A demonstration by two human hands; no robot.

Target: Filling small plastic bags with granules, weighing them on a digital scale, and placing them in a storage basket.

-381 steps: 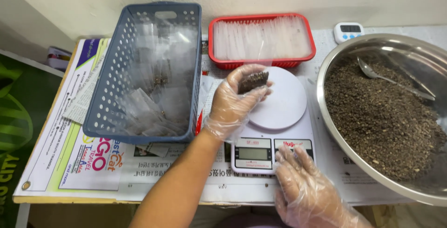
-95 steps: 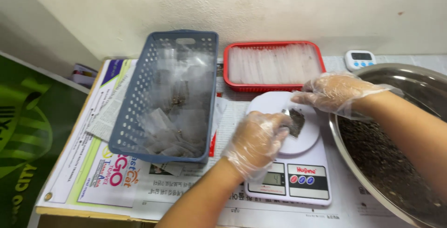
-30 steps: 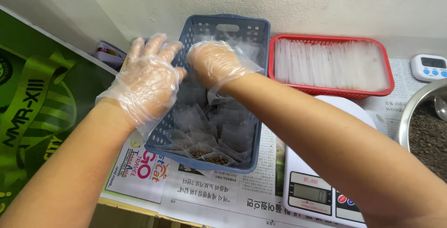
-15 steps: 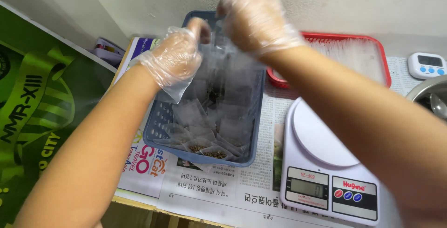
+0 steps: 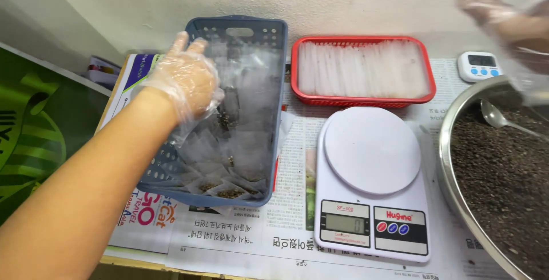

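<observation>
Head view, going left to right: we see a green printed banner point(image 5: 28, 143) at the far left edge, then the newspaper-covered table point(image 5: 240, 240). Our left hand point(image 5: 186, 80), in a thin clear plastic glove, hovers over the blue slotted plastic basket point(image 5: 260, 34), fingers spread apart and gripping nothing that we can make out; it sits just above the small clear packets of dark grains point(image 5: 229, 154) piled inside. The packets lie loose along the basket's floor, some banked at its near end. Behind and to the right stands the red plastic tray of empty clear sachets point(image 5: 360, 68), stacked upright in rows. In front of it rests the white digital kitchen scale point(image 5: 372, 183), its round platter bare. Further right, a small white timer point(image 5: 480, 66) lies on the paper, and the big steel bowl of dark granules point(image 5: 503, 183) holds a metal spoon point(image 5: 503, 121). Our right hand point(image 5: 503, 11), also gloved, is raised at the top right corner, blurred; we cannot tell whether it grips anything. We judge the step to be dropping a filled packet into the basket; the next move would call for a fresh sachet from the red tray.
</observation>
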